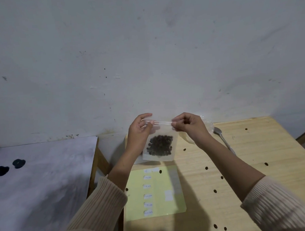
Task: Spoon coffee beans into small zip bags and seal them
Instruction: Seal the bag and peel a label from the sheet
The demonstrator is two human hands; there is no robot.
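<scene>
A small clear zip bag (pixel 162 129) hangs upright above the far left part of the wooden table (pixel 248 163). Dark coffee beans (pixel 160 145) fill its lower half. My left hand (pixel 140 129) pinches the left end of the zip strip along the bag's top. At the right end of that strip my right hand (pixel 188 125) pinches it too. A metal spoon (pixel 222 139) lies on the table just right of my right forearm.
A yellow-green sheet (pixel 162 190) with several small white labels lies on the table below the bag. Crumpled clear plastic (pixel 208 125) sits behind my right hand by the wall. A grey-topped table (pixel 41 174) with two dark blots stands to the left.
</scene>
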